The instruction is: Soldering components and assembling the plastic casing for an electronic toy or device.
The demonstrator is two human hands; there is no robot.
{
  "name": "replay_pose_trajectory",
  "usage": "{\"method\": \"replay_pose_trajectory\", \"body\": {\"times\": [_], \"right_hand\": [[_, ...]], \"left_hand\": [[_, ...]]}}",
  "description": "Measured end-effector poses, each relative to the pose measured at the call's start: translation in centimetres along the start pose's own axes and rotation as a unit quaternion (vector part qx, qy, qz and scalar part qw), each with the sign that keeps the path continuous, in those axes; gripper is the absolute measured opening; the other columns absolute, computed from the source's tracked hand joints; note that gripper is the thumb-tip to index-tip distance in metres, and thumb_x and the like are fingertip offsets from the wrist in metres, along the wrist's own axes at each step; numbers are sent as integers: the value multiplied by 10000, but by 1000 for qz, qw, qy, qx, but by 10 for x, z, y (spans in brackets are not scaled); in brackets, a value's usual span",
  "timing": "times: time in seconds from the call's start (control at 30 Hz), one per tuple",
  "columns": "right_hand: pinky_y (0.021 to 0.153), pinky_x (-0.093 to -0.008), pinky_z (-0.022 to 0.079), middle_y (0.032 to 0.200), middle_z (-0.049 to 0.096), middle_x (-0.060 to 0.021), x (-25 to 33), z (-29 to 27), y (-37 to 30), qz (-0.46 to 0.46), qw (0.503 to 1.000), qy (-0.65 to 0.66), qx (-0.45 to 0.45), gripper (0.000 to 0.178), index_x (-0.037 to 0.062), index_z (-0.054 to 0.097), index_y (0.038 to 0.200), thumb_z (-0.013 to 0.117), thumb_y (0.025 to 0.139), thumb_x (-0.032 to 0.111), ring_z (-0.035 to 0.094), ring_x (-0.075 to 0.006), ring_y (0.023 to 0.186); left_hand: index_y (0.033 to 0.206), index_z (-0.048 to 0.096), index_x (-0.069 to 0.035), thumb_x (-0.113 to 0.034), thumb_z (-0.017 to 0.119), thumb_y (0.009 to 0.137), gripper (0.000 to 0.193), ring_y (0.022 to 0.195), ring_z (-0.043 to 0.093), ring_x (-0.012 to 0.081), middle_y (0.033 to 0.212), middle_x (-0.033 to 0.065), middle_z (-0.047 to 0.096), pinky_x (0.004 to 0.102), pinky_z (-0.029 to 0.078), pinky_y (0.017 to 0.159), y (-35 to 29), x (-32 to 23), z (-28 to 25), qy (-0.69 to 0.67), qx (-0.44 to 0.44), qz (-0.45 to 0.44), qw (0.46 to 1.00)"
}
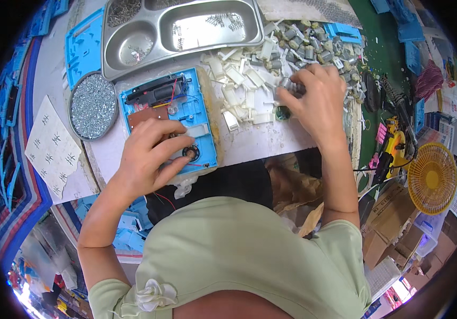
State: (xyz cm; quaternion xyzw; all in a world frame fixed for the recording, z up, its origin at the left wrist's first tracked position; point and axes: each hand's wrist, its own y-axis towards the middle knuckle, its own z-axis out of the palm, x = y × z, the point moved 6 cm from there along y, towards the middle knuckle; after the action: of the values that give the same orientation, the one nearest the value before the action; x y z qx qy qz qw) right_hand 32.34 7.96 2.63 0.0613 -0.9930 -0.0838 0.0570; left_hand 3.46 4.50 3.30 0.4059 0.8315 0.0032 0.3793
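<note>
A blue plastic casing [205,95] lies in front of me with wires, a black compartment, a brown board and a round black part [190,153] inside. My left hand [151,151] rests over the casing with bent fingers, steadying it. Its fingertips are beside a whitish plastic piece [197,131] set in the casing. To the right, my right hand [318,95] pinches a small grey cylindrical motor [286,84] between thumb and fingers. The hand is at the near edge of a heap of similar motors [308,50], next to a scatter of white plastic parts [236,77].
A metal compartment tray [156,63] with small metal parts stands at the back. Left of the casing are a round dish of screws [94,105] and a marked paper sheet [53,146]. A yellow fan [432,173] and cardboard boxes [391,212] are at the right.
</note>
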Motion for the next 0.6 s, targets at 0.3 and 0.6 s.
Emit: {"method": "replay_pose_trajectory", "body": {"times": [0.3, 0.6], "right_hand": [[777, -396, 428, 916, 590, -78, 56, -44, -20, -111, 935, 283, -181, 409, 91, 722, 963, 919, 627, 212, 519, -293, 891], [622, -371, 512, 826, 654, -91, 53, -59, -18, -264, 875, 404, -29, 253, 54, 672, 932, 852, 755, 69, 627, -278, 724]], "left_hand": [[1201, 638, 26, -196, 637, 1030, 280, 670, 545, 23, 861, 2, 669, 199, 396, 527, 75, -5, 38, -529, 122, -353, 762], [1017, 644, -12, -137, 665, 1003, 127, 702, 499, 18, 787, -64, 591, 224, 397, 588, 83, -6, 44, -390, 246, -274, 844]]}}
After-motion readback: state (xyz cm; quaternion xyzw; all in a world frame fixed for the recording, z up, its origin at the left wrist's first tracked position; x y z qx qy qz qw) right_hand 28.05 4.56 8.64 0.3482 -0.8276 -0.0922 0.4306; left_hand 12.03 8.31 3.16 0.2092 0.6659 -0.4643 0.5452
